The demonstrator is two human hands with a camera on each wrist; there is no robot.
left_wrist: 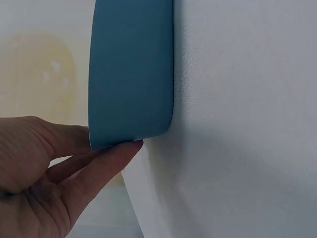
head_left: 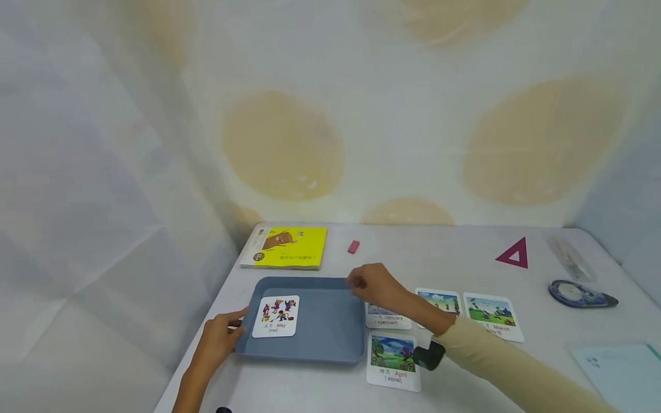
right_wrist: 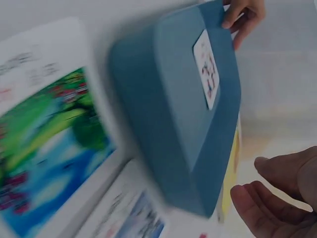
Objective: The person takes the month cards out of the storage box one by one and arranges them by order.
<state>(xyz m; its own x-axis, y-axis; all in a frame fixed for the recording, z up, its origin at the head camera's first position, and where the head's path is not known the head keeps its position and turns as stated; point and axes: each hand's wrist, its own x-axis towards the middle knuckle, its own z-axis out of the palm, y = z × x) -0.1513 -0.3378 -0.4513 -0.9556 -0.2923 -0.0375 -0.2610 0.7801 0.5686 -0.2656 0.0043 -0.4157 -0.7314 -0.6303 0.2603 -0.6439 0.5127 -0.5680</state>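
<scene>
A blue-grey tray [head_left: 330, 327] lies on the table with a May picture card [head_left: 276, 316] on its left part. My left hand [head_left: 216, 338] pinches the tray's left wall; in the left wrist view the thumb is inside the rim and the fingers [left_wrist: 106, 166] lie against the outside. My right hand [head_left: 377, 285] is over the tray's far right corner, fingers loosely bent. In the right wrist view a gap shows between its thumb and fingertips [right_wrist: 242, 196], with nothing held. Beside the tray's right wall lie the January card [head_left: 388, 322] and the April card [head_left: 393, 361].
Two more cards, one the March card [head_left: 493, 315], lie further right, partly behind my right forearm. A yellow book [head_left: 294, 246] and pink eraser [head_left: 353, 246] are at the back. Rightward are a triangle ruler [head_left: 521, 252], correction tape [head_left: 578, 294] and a pale blue sheet [head_left: 619, 373].
</scene>
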